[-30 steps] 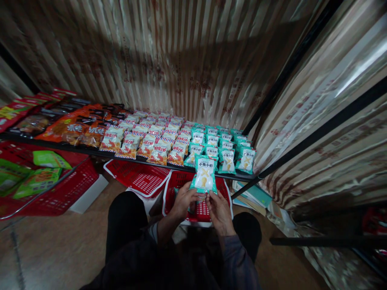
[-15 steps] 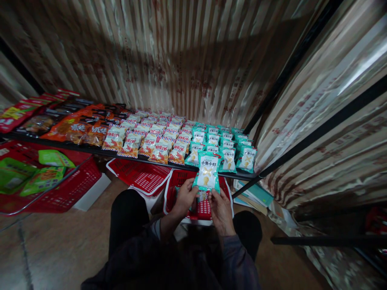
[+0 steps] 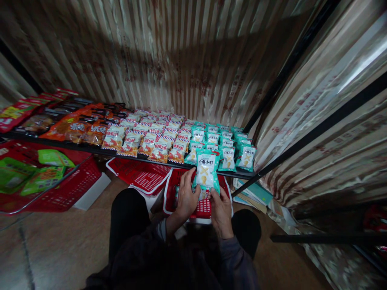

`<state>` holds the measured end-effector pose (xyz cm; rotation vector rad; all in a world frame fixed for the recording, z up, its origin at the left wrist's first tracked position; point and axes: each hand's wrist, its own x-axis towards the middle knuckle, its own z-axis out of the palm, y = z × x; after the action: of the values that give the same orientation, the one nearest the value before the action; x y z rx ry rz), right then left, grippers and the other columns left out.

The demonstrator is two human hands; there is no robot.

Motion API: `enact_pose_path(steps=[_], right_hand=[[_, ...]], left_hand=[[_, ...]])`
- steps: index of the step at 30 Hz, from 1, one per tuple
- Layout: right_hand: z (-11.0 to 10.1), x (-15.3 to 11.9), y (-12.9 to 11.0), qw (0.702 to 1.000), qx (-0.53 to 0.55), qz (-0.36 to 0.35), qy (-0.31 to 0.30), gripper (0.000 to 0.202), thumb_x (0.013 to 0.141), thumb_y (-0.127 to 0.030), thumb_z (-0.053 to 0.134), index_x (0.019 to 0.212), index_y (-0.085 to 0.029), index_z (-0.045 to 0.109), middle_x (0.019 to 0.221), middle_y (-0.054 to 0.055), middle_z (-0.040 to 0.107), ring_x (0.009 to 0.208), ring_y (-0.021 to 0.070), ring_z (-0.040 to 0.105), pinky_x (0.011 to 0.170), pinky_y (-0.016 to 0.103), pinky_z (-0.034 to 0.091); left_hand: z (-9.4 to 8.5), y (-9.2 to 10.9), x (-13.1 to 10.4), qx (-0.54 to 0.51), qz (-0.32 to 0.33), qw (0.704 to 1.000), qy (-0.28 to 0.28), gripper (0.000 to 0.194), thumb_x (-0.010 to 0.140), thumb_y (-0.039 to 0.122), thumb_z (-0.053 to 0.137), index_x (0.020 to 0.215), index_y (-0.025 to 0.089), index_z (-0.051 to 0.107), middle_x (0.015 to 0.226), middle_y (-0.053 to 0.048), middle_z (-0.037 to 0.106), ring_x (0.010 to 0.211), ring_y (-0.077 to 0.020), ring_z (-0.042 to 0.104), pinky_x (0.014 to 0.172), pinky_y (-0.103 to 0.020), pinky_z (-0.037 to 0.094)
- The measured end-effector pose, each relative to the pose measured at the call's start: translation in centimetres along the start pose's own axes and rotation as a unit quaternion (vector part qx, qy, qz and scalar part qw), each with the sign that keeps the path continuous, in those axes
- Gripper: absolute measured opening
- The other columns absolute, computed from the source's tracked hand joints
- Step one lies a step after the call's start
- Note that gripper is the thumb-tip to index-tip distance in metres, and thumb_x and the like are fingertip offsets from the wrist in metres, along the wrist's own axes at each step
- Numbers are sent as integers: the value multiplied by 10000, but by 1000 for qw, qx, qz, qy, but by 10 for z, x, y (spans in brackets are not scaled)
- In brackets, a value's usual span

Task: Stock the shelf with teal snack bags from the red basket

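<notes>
A teal-and-white snack bag [image 3: 207, 171] is held face up between my hands, over a red basket and in front of the shelf edge. My left hand [image 3: 188, 197] is at its left side, thumb at the lower left corner and fingers stretched up along the edge. At the lower right corner, my right hand [image 3: 221, 207] pinches the bag between thumb and fingers. Rows of matching teal bags [image 3: 228, 157] lie on the black shelf [image 3: 142, 160] just behind. The red basket [image 3: 229, 201] below has more small bags in it, partly hidden by my hands.
White-and-red snack bags [image 3: 160, 148], orange bags [image 3: 78, 129] and red packs [image 3: 18, 117] fill the shelf leftward. Red baskets stand below: one tilted [image 3: 145, 175], one with green packs [image 3: 81, 181]. A black shelf post [image 3: 284, 157] slants at right, near booklets [image 3: 256, 193].
My left hand has shifted up along the bag's left edge, its fingers straighter. The bag has moved slightly left and tilts a little. My right hand keeps its pinch.
</notes>
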<state>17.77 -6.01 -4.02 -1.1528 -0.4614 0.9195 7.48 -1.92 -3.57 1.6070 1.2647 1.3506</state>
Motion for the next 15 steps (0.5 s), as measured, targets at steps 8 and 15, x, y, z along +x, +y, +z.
enact_pose_path(steps=[8,15], right_hand=[[-5,-5,-1,940,-262,-217,-9,369,807,-413,629,1075,-174,712,1015,88,718,944,224,646,870,372,507],[-4,-16,-6,829,-386,-401,-56,378,896,-208,507,1240,-242,660,896,53,623,827,176,618,776,310,520]], left_hand=[[-5,5,3,-74,-57,994,-48,550,820,227,552,1368,186,523,1324,-133,515,1161,-243,560,990,-396,479],[-10,28,6,-292,-157,938,-100,460,844,426,635,1231,179,601,1115,-81,681,1077,-228,615,929,-316,483]])
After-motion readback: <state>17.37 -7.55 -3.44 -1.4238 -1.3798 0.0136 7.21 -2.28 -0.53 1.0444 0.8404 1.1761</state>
